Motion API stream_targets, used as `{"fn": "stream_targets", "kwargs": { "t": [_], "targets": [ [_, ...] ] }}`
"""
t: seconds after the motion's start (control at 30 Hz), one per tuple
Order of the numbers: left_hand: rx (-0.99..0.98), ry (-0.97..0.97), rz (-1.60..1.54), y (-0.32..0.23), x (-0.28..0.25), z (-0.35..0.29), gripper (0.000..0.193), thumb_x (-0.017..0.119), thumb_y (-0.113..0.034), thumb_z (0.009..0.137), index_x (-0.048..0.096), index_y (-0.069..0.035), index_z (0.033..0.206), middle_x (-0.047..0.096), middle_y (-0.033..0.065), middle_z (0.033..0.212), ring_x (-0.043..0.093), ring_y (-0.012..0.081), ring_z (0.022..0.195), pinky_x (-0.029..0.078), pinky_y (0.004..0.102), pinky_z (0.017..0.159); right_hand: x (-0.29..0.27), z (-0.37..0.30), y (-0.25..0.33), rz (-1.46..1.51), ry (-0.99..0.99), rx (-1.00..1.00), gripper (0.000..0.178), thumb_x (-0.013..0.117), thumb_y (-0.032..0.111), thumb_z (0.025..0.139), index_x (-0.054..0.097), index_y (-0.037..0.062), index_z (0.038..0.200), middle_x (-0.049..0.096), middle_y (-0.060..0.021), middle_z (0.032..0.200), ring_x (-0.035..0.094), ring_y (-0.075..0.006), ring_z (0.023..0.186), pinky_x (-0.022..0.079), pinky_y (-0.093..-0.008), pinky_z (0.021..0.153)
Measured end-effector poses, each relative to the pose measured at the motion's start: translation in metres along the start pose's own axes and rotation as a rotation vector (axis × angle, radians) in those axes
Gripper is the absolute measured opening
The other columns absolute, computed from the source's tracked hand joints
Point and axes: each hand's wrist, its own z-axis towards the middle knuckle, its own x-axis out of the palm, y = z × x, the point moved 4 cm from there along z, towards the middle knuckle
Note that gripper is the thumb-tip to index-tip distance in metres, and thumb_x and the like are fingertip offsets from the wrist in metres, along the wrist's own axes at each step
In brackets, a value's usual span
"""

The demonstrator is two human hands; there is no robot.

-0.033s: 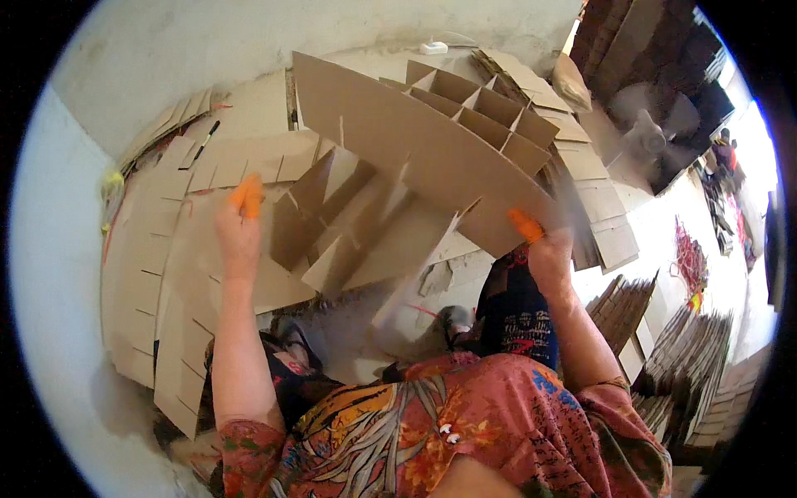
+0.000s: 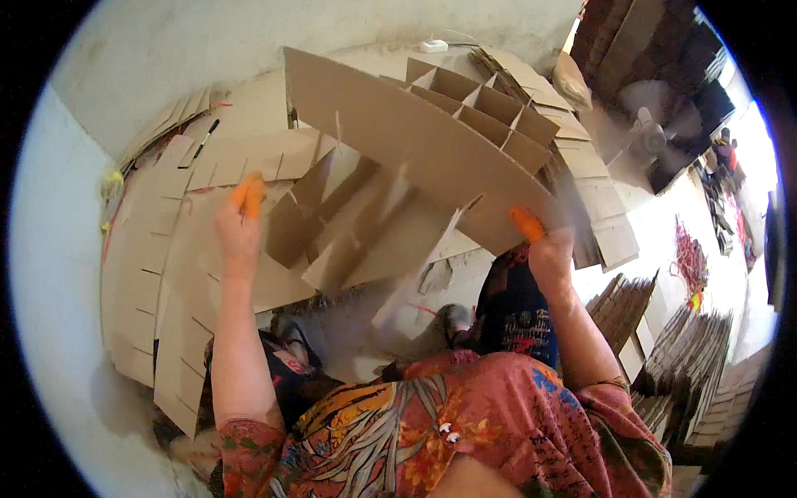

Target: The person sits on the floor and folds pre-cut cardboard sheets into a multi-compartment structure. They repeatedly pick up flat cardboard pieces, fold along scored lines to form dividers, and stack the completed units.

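My right hand, orange covers on its fingertips, grips the right end of a long slotted cardboard strip. The strip slants up to the far left. Beneath it, upright crossing cardboard pieces form a partly joined divider, somewhat blurred. One narrow piece sticks out from the strip toward me. My left hand, also with orange finger covers, is raised left of the divider with its fingers drawn together. Whether anything is between them is hidden. Behind the strip stands a cardboard grid divider with open cells.
Slotted cardboard sheets lie spread on the left, with a black marker on them. Stacked strips line the right side. Beyond them is a fan. More cardboard stacks stand at lower right. A pale wall bounds the back.
The long strip's far left end has shifted slightly left and up, and the divider pieces beneath have moved a little left. My hands have barely moved.
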Motion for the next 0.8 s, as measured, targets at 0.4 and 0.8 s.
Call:
{"fn": "stream_targets", "kwargs": {
  "t": [0.4,0.8],
  "targets": [
    [-0.049,0.304,0.056,-0.016,0.007,-0.011,0.027,0.063,-0.016,0.086,0.064,-0.002,0.109,0.061,0.0,0.077,0.049,0.006,0.069,0.041,0.0214,0.06,0.043,-0.036,-0.097,-0.088,0.25,0.235,0.014,0.064,0.007,0.083,0.066,-0.0011,0.094,0.066,-0.0029,0.077,0.052,-0.0064,0.07,0.045,-0.0274,0.061],
    [-0.206,0.25,0.131,0.137,0.033,0.043,0.042,0.057,-0.021,0.084,0.051,-0.008,0.124,0.052,0.0172,0.123,0.047,0.0334,0.116,0.039,0.0379,0.096,0.036,-0.028,-0.088,-0.126,0.214,0.115,0.017,0.063,0.012,0.085,0.067,0.0001,0.096,0.066,-0.0061,0.071,0.054,-0.0085,0.064,0.045,-0.0282,0.058]
  ]
}}
